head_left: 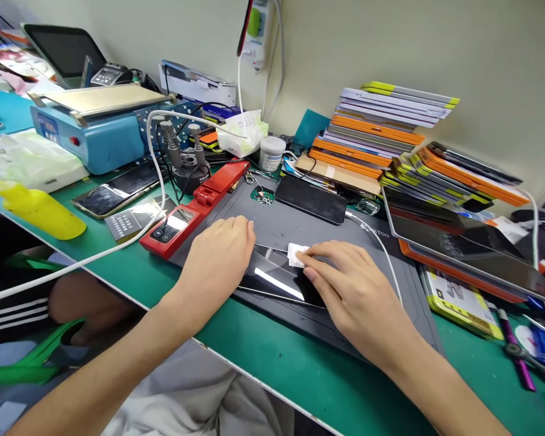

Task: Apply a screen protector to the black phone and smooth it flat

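Note:
A glossy black phone (272, 280) lies on the dark grey work mat (258, 218), reflecting a bright strip of light. My left hand (222, 248) is closed over its left end, fingers curled and partly hidden. Between the thumb and fingers of my right hand (349, 272) is a small white wipe (295, 255), touching the phone's upper edge. The right hand hides the phone's right end. Behind it on the mat lies another black phone (311, 198) with a white cable (376, 233) plugged in.
A red tool with buttons (168, 231) lies along the mat's left edge. Farther left are a yellow bottle (40, 210) and a blue machine (95, 130). Stacked boxes (367, 136) stand at the back right, with a tablet (458, 242) leaning nearby. A white cable (152, 151) arches across the left.

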Demonstrator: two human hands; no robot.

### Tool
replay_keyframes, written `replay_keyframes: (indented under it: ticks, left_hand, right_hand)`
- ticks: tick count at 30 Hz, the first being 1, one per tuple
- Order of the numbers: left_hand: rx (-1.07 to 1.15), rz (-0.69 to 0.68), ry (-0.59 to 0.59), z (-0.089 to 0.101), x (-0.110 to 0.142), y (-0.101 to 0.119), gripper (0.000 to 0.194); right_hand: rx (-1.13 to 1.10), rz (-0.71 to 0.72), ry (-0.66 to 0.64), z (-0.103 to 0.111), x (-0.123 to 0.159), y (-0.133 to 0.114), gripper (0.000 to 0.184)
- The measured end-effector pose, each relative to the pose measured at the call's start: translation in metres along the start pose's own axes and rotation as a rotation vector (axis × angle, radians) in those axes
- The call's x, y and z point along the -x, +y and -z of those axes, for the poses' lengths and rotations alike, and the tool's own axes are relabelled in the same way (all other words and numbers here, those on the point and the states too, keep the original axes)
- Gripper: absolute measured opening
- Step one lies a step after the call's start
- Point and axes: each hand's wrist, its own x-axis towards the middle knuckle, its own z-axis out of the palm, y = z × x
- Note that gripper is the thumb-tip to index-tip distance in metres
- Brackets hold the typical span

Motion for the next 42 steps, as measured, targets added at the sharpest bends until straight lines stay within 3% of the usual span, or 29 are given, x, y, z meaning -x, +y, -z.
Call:
replay_keyframes:
  ticks: [5,12,16,22,31,34,39,42]
  left_hand:
    - [0.095,-0.012,-0.027,0.003,0.000,-0.008,0.031]
    - [0.612,0.073,-0.067,0.008,0.006,-0.031,0.035]
    - [0.782,0.135,-0.050,0.008,0.011,-0.035,0.032]
    - [0.736,0.130,0.029,0.008,0.014,-0.030,0.036]
    - [0.680,0.073,0.086,0.006,0.015,-0.029,0.034]
    - [0.687,0.092,0.085,0.007,0.015,-0.029,0.034]
    - [0.715,0.080,0.100,0.007,0.015,-0.030,0.035]
    - [0.708,0.066,0.115,0.005,0.015,-0.030,0.034]
  right_hand:
    - [-0.076,0.041,-0.036,0.001,-0.002,-0.005,0.027]
    - [-0.049,0.032,-0.070,-0.001,-0.004,-0.009,0.029]
    - [-0.031,0.068,-0.092,-0.001,-0.005,-0.006,0.030]
    - [0.037,0.092,-0.068,-0.003,-0.015,-0.006,0.029]
    - [-0.084,0.136,-0.086,-0.015,-0.043,-0.061,0.027]
    - [-0.087,0.132,-0.104,-0.012,-0.037,-0.052,0.026]
    - [0.041,0.040,-0.112,0.002,-0.014,-0.015,0.032]
    - [0.087,0.029,-0.122,0.001,-0.014,-0.017,0.034]
